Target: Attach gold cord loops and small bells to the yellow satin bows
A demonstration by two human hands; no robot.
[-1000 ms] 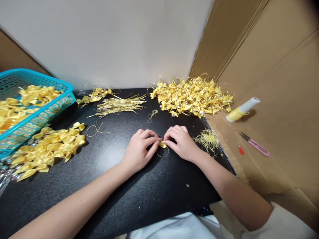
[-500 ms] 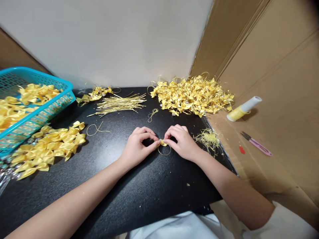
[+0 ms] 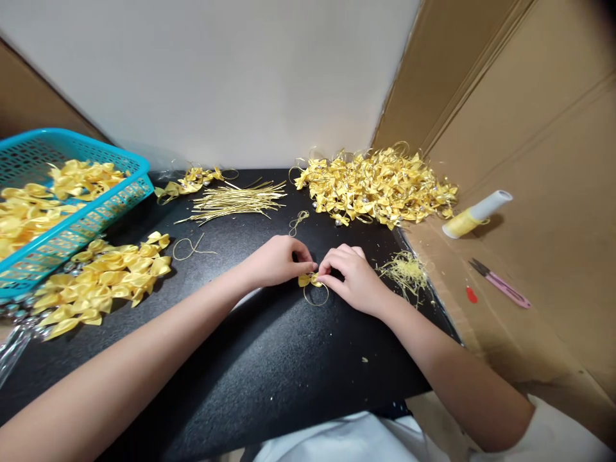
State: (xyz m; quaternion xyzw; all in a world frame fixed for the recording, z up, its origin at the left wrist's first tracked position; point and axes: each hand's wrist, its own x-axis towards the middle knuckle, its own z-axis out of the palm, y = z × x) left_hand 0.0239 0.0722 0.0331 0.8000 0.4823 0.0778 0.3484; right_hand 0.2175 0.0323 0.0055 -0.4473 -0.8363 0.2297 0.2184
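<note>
A small yellow ribbon bow [image 3: 304, 280] lies low over the black table, with a thin gold cord loop [image 3: 316, 304] hanging toward me. My right hand [image 3: 355, 280] pinches the bow's right wing between thumb and forefinger. Just above the bow's middle, the thumb and fingers of my left hand [image 3: 282, 260] are pressed together. Whatever they hold there is too small to make out. The bow's left wing shows free below my left fingertips.
A blue basket [image 3: 139, 168] of yellow bows stands left, with more bows [image 3: 115, 273] before it. Gold cords [image 3: 240, 200] and a big heap of looped bows [image 3: 375, 183] lie behind. Thread scraps [image 3: 405, 273], pink-handled snips [image 3: 507, 289] and a yellow-wrapped tube [image 3: 462, 223] are right.
My left hand has let go of the bow's left wing and shifted up to its top middle, wrist raised. My right hand stays pinched on the bow. The view has shifted slightly.
</note>
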